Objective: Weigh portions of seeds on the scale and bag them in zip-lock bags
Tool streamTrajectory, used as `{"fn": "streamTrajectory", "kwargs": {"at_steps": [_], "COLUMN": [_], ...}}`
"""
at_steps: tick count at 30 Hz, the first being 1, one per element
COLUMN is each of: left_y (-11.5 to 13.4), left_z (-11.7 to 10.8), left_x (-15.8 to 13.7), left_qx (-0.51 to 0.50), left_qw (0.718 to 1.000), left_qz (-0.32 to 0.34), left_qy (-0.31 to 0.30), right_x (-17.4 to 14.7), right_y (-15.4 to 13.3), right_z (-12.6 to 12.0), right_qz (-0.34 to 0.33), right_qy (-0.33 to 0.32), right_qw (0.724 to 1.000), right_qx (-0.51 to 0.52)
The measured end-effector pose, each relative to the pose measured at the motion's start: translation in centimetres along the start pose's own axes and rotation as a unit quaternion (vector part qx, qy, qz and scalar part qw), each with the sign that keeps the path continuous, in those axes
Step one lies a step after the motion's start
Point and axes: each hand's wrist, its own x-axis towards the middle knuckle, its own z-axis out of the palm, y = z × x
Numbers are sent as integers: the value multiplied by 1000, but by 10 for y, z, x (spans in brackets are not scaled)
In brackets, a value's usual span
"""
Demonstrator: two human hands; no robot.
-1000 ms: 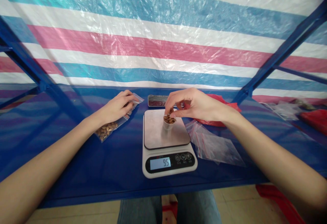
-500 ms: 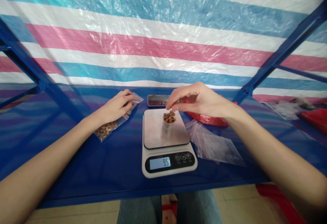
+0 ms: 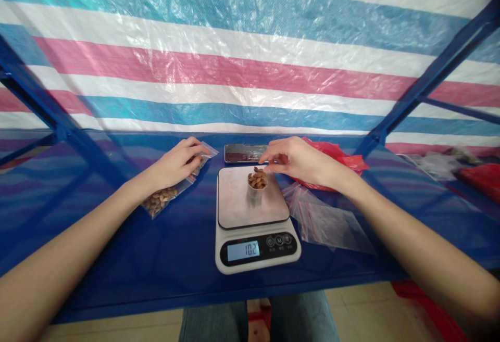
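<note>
Resting curled on nut bag, left hand, grip cannot be told | cup upright on scale, its axis vertical, just left of nearer right hand | its fingers slightly parted, holding nothing visible

Two hands, one filled bag, one scale by the tabletop's front edge, one cup aboard, one phone toward the back!
</note>
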Motion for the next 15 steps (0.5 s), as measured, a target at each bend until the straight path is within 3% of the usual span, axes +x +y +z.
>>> {"fn": "streamTrajectory", "kwargs": {"at_steps": [7, 15], "left_y": [1, 3], "left_z": [0, -2], "left_x": [0, 0], "left_qx": [0, 3], "left_qw": [1000, 1000], "left_qz": [-8, -10], "left_qy": [-1, -8], "right_x": [6, 8], "right_y": [1, 0], "right_z": [10, 16], "right_qz": [-58, -55], "right_qy": [-35, -39], "right_qw": [998, 997], "right_qx": [-3, -32]}}
